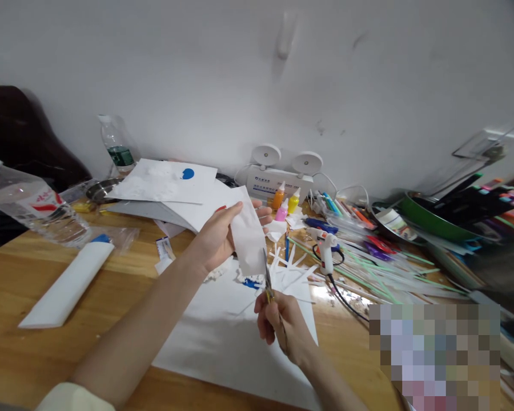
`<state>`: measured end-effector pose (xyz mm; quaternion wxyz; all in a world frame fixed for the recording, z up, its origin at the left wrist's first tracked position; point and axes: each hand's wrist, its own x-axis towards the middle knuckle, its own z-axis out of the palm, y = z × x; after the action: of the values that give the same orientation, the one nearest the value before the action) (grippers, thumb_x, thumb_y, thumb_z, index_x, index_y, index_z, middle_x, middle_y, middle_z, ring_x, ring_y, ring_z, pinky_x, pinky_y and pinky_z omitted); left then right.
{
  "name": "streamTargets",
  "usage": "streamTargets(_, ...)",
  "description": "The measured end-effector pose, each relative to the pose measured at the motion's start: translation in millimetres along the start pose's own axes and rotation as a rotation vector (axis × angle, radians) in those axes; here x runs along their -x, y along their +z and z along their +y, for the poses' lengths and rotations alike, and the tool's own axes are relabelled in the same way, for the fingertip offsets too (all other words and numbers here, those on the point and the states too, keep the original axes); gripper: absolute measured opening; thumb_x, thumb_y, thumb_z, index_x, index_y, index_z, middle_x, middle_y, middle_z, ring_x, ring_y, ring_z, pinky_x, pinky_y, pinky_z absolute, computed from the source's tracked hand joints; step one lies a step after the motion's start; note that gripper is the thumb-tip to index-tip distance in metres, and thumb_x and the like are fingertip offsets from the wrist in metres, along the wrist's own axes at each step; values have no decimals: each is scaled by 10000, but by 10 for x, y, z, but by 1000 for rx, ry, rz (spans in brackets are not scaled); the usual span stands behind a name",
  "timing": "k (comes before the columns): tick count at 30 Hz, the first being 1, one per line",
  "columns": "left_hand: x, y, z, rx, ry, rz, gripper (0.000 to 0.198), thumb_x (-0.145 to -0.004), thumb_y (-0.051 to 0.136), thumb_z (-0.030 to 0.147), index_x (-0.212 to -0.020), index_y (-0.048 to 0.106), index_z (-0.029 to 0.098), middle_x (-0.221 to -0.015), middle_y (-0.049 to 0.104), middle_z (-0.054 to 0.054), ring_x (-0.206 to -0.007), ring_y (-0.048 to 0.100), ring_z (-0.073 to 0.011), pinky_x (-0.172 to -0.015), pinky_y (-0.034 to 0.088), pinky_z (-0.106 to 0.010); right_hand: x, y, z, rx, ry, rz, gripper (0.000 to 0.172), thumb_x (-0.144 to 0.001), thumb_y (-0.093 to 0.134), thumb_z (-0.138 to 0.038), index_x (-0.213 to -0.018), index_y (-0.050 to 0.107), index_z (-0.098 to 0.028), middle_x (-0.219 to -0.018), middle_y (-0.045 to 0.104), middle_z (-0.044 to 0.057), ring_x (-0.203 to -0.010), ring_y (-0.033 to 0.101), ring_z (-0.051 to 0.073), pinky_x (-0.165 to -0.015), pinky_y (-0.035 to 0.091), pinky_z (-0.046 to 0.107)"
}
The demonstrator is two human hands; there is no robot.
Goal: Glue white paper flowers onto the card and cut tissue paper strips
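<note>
My left hand (223, 231) grips a white paper strip (249, 237), thumb on its front and the other fingers behind it. Closed around the handles of a pair of scissors (267, 277) is my right hand (282, 322). The scissor blades point up and touch the lower right edge of the strip. Beneath both hands lies a large white sheet (223, 342), with thin cut paper strips (295, 279) fanned out on it and a small blue piece (251, 283) beside them.
A folded white paper (68, 288) and a large plastic bottle (38, 200) are at the left. White sheets (163, 182) are stacked behind. Paint bottles (278, 196) stand near the wall. A glue gun (325, 251), its cable and green sticks lie at the right, near a green pan (437, 220).
</note>
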<state>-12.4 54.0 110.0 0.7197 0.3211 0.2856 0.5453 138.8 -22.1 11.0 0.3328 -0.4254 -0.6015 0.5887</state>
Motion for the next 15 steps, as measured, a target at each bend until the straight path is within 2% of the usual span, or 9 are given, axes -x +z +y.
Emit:
streamTargets(4,6,24,-47,18,-46,-15,291,-823,410,226,-1023,573,91,-996,645,-144,-920,599,-230,-851,446,-383,13,-17,10,-13,-110,-9,536,-765,288,-650,-754,459,-142,-481,469,-11,-397,394,82,-401,308,203)
streamTargets(15,19,72,-138,27,-108,-63,305,-831,404,219,-1063,558,95,-963,658,-145,-935,595,-237,-842,442,-396,-5,-53,45,-38,-171,13,538,-771,301,-638,-765,483,-132,-506,471,-4,-417,396,84,-415,313,210)
